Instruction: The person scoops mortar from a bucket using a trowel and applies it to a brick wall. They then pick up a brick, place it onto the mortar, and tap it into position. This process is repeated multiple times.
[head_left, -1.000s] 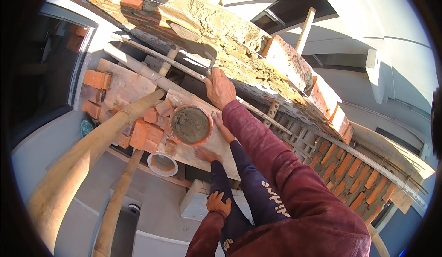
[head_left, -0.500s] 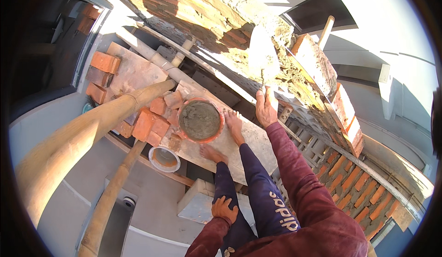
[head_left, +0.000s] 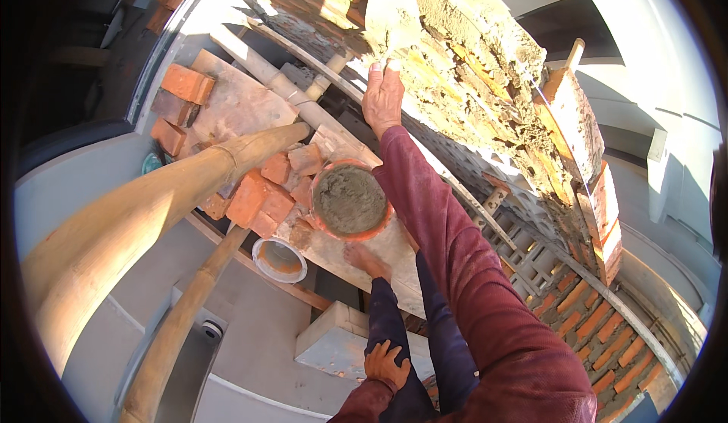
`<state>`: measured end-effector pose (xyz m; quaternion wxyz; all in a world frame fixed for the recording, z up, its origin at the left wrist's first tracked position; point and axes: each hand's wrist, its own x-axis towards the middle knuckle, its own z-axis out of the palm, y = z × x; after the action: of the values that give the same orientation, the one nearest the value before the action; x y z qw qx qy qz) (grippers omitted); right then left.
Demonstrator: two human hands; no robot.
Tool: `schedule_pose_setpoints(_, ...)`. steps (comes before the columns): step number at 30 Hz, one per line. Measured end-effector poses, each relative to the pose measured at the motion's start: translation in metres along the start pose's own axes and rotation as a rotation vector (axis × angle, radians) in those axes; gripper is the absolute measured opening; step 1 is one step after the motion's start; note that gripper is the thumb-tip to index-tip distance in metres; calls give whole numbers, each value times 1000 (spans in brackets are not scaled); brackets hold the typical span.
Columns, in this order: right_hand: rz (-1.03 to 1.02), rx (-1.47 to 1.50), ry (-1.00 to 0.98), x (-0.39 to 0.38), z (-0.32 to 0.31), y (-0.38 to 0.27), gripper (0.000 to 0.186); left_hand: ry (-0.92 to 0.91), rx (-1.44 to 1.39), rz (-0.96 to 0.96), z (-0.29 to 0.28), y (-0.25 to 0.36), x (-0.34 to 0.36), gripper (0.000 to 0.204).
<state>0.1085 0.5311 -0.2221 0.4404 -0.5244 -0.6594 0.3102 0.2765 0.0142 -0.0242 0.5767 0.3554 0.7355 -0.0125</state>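
My right hand (head_left: 383,98) is closed around the handle of a trowel (head_left: 392,7), its blade bright in the sun against the brick wall. Fresh grey mortar (head_left: 464,15) covers the wall top near the blade. My left hand (head_left: 387,364) lies on my thigh, fingers spread, holding nothing. In front of my feet stands an orange bucket (head_left: 356,235) filled with grey mortar (head_left: 349,197). My right forearm passes over the plank beside this bucket and hides one foot.
Loose bricks (head_left: 249,199) lie left of the bucket on the plank (head_left: 235,108). A thick bamboo pole (head_left: 178,184) slants across the left. Beside the plank's edge is a white-rimmed bucket (head_left: 280,260). A string (head_left: 563,131) runs by upright bricks (head_left: 574,123) at the wall's right end.
My right hand and the trowel have moved left and farther away along the wall. The view has shifted, and my right sleeve now covers one foot. My left hand stays on my thigh.
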Motion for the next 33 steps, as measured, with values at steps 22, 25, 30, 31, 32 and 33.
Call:
schedule_pose_setpoints(22, -83, -860, -1314, -173, -202, -69, 28, 62, -70, 10, 7, -11, -7, 46)
schedule_pose_setpoints(25, -537, -979, -905, -190, -184, -14, 38, 84, -59, 24, 10, -17, -8, 46)
schedule_pose_setpoints(30, -335, -1152, -1125, -216, -155, 22, 44, 55, -70, -11, -2, -14, -9, 45)
schedule_pose_setpoints(31, -290, -1162, -1077, -221, -157, 41, 45, 55, -71, 13, -2, -15, -5, 45)
schedule_pose_setpoints(32, -253, -1152, -1046, -226, -153, 46, 46, 58, -76, 14, 1, -16, -6, 44)
schedule_pose_setpoints(33, -185, -1136, -1093, -231, -155, 50, 45, 58, -79, 21, 4, -17, -6, 44)
